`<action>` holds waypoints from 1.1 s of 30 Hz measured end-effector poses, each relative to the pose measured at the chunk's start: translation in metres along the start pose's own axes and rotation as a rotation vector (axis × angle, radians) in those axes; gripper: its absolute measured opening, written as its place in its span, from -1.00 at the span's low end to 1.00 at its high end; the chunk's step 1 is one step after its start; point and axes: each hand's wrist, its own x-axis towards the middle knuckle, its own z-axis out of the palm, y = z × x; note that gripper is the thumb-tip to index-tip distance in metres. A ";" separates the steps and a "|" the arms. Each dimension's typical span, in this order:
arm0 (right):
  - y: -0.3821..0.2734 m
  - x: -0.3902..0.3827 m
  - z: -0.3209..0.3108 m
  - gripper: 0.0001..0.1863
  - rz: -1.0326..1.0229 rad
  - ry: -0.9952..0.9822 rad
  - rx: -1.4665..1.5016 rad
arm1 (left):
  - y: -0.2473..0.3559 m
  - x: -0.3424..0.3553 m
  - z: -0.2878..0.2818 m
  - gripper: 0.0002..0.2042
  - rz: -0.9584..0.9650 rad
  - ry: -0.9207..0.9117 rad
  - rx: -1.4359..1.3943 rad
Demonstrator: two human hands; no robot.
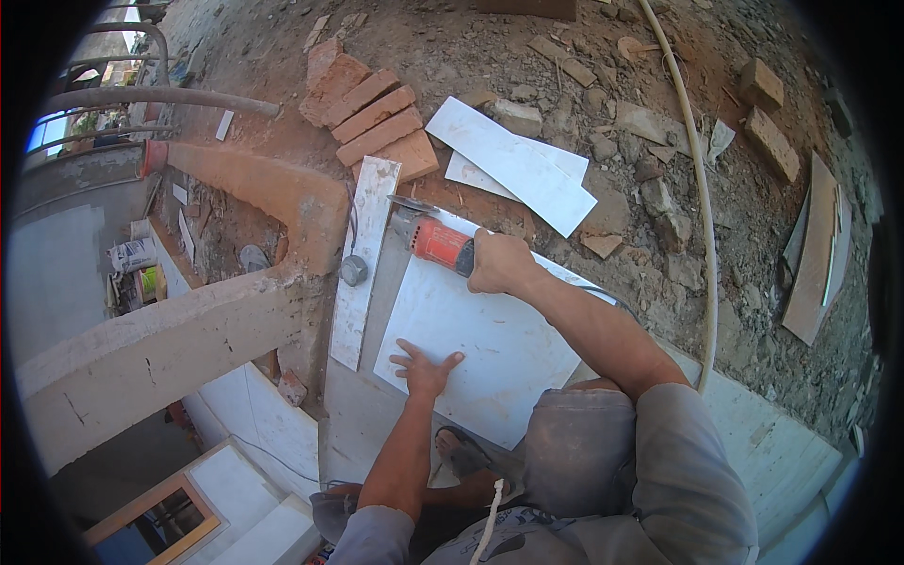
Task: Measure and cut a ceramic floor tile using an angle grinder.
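Observation:
My right hand grips a red angle grinder, its disc at the upper edge of a large white tile. My left hand lies on that tile with its fingers spread. To the left lies a narrow white strip with a round metal piece on it. A black cord trails from behind my right hand. My bent knee is beside the tile's lower right, and a sandaled foot is below it.
Bricks and white tile offcuts lie on rubble above. A pale hose runs down the right, near tile pieces. Concrete beams border an opening to a lower level at left, with buckets and curved bars.

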 end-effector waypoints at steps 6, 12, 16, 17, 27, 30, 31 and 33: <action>-0.001 -0.002 -0.001 -0.41 -0.002 0.005 0.009 | -0.001 0.001 0.000 0.40 0.001 0.008 0.002; 0.001 -0.003 0.000 -0.43 -0.003 0.015 0.013 | 0.002 -0.001 -0.001 0.40 -0.011 -0.001 0.003; 0.001 -0.003 0.000 -0.44 -0.007 0.027 0.007 | -0.001 0.001 0.001 0.40 -0.006 0.006 -0.005; 0.000 -0.003 -0.001 -0.44 -0.007 0.026 0.008 | -0.001 0.001 0.001 0.40 -0.006 0.006 -0.008; -0.001 -0.007 -0.006 -0.42 -0.003 0.006 0.014 | 0.003 -0.002 -0.002 0.40 -0.011 0.003 -0.023; -0.001 -0.007 -0.006 -0.41 -0.002 0.003 0.012 | 0.002 -0.001 -0.002 0.40 -0.011 0.006 -0.012; 0.001 -0.007 -0.005 -0.40 0.006 -0.003 0.013 | 0.002 0.000 0.000 0.40 -0.011 0.001 -0.008; -0.001 -0.010 -0.010 -0.45 0.030 -0.027 0.003 | 0.001 0.001 0.001 0.40 -0.009 -0.002 0.007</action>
